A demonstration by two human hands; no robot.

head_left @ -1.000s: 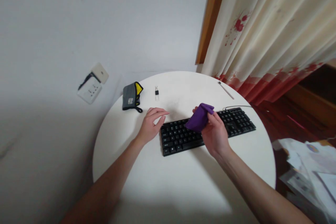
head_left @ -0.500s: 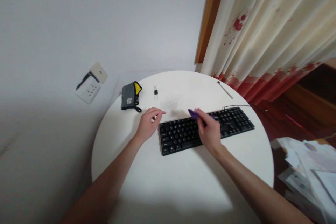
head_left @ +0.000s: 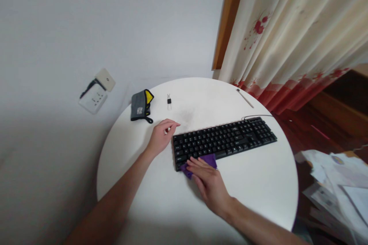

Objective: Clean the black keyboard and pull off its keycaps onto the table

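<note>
My left hand [head_left: 162, 136] has barely budged, thumb and fingertips drawn together beside the keyboard [head_left: 207, 138]. My right hand [head_left: 211, 183] moved from mid-keyboard to its front left corner, fingers stretched over the purple cloth [head_left: 211, 159]; can't tell if my thumb's pinching it.

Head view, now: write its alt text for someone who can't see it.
A person's right hand holds a purple cloth against the near left edge of a black keyboard on a round white table. The left hand, seemingly empty, is by the keyboard's left end. Behind are grey-and-yellow fabric, a binder clip and a thin brush.
</note>
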